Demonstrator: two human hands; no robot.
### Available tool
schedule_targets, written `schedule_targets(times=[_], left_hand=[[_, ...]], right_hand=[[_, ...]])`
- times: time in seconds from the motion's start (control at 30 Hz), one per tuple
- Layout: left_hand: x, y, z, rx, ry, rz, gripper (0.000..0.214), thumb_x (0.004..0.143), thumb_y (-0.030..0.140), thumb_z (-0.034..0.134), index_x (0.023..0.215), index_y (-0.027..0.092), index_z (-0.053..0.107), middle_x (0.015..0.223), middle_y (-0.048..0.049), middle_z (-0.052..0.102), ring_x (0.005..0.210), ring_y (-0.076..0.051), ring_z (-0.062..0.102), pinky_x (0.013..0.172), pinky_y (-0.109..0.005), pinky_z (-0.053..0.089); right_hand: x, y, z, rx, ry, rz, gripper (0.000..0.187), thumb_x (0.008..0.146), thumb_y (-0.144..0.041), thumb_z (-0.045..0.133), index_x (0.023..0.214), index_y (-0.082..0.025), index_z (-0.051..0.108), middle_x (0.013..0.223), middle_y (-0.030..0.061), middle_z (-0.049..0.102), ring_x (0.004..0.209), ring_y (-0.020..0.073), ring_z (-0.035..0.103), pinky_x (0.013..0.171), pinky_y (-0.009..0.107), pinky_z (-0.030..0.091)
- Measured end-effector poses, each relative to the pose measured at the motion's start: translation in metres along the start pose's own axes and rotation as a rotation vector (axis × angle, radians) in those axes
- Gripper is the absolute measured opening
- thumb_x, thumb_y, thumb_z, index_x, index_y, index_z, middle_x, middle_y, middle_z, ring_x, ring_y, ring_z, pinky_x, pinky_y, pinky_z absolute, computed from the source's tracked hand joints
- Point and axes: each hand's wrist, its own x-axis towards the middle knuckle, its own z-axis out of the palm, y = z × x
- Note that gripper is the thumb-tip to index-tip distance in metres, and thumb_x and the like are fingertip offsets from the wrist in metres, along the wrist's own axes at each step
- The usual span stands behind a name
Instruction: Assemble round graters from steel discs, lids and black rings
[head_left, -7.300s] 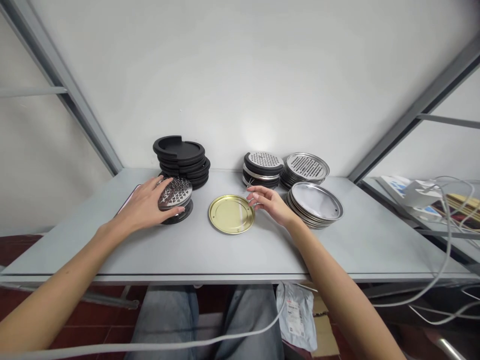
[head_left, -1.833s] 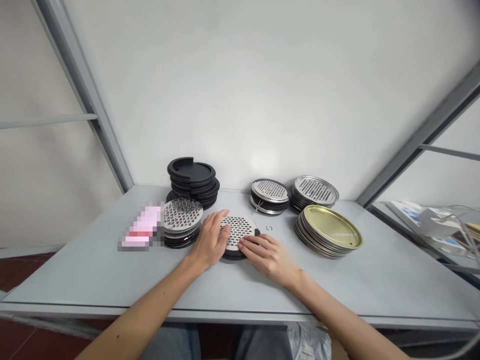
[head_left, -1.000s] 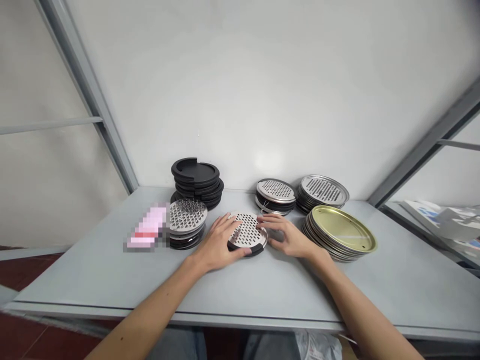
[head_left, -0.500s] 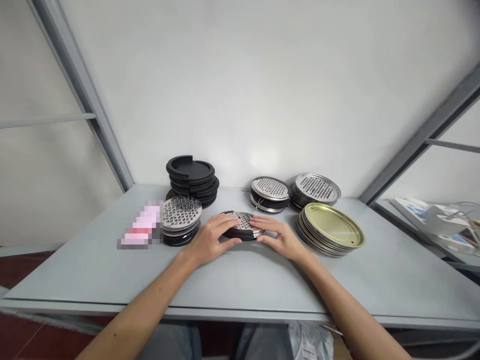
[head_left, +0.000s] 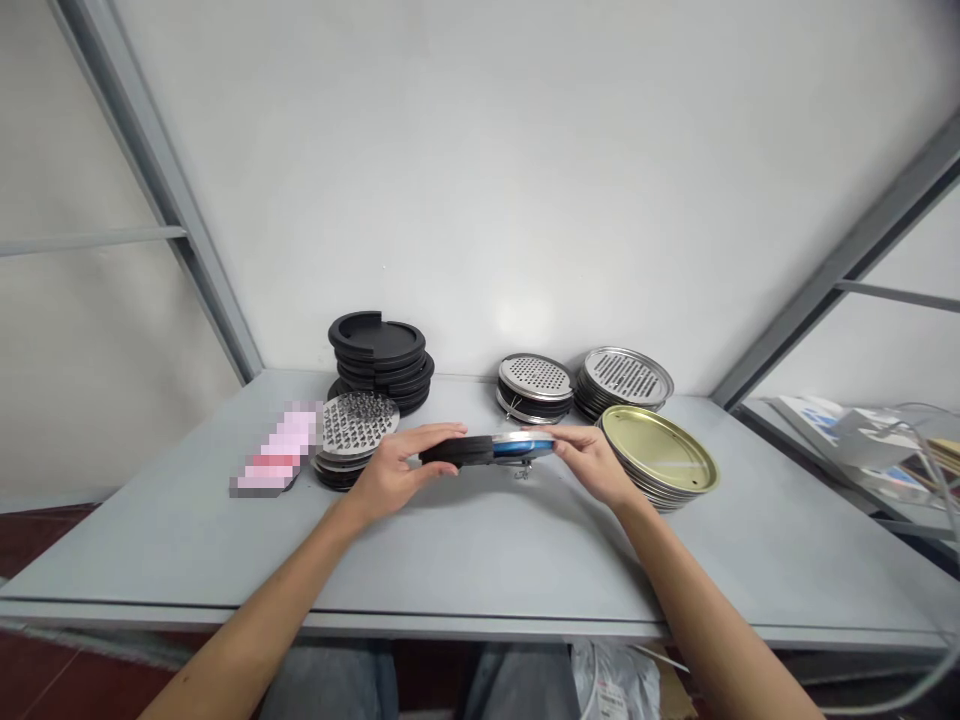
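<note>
A round grater [head_left: 469, 451] is held above the table between my two hands, seen nearly edge-on. It has a black rim, a metal edge and a blue section on its right half; a small wire-like piece [head_left: 523, 470] hangs beneath. My left hand [head_left: 394, 468] grips the black side, thumb below and fingers on top. On the blue side my right hand [head_left: 596, 466] pinches the edge. Left of my left hand stands a stack of spiked grater discs [head_left: 358, 424]. A stack of gold-coloured round lids [head_left: 660, 448] is just right of my right hand.
Black round bases [head_left: 386, 342] are stacked at the back left. Against the wall stand a stack topped by a perforated disc [head_left: 535, 378] and slotted metal discs [head_left: 628, 376]. A blurred pink item [head_left: 281, 450] lies left on the grey table [head_left: 465, 570]. Metal posts rise on both sides.
The grater has risen off the table and tipped, so its perforated top no longer shows and its blue edge does. My right hand has shifted outward to its right edge.
</note>
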Motion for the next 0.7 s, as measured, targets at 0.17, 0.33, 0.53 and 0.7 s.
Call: schedule_targets(times=[0.17, 0.33, 0.53, 0.7], left_hand=[[-0.002, 0.026, -0.024, -0.128, 0.186, -0.060, 0.037, 0.079, 0.038, 0.070, 0.110, 0.019, 0.069, 0.107, -0.0078, 0.071, 0.100, -0.025, 0.066, 0.090, -0.036, 0.053], [-0.005, 0.039, -0.054, -0.224, 0.411, -0.037, 0.040, 0.073, 0.035, 0.077, 0.109, 0.020, 0.069, 0.105, -0.0070, 0.071, 0.098, -0.025, 0.066, 0.091, -0.040, 0.053], [0.009, 0.054, -0.059, 0.023, 0.483, 0.074, 0.033, 0.072, 0.028, 0.078, 0.103, 0.021, 0.071, 0.099, -0.0031, 0.072, 0.093, -0.022, 0.067, 0.090, -0.038, 0.054], [0.025, 0.046, -0.037, 0.375, 0.319, 0.261, 0.029, 0.077, 0.028, 0.073, 0.106, 0.023, 0.070, 0.105, -0.0039, 0.071, 0.097, -0.022, 0.065, 0.092, -0.040, 0.051]], right_hand=[[0.004, 0.009, -0.007, 0.207, 0.252, -0.020, 0.048, 0.082, -0.065, 0.049, 0.097, -0.023, 0.068, 0.096, 0.0083, 0.073, 0.087, 0.0235, 0.068, 0.078, 0.038, 0.056], [0.007, 0.011, 0.000, 0.249, 0.359, -0.046, 0.041, 0.086, -0.059, 0.048, 0.095, -0.024, 0.067, 0.091, 0.0059, 0.073, 0.085, 0.0216, 0.068, 0.076, 0.036, 0.056], [0.000, -0.006, 0.038, -0.049, 0.219, -0.127, 0.026, 0.080, -0.041, 0.066, 0.099, -0.023, 0.072, 0.104, 0.0079, 0.072, 0.099, 0.0266, 0.066, 0.090, 0.045, 0.052], [-0.006, -0.012, 0.068, -0.225, -0.118, -0.371, 0.027, 0.081, -0.034, 0.067, 0.106, -0.024, 0.069, 0.103, 0.0082, 0.072, 0.104, 0.0231, 0.063, 0.092, 0.043, 0.051]])
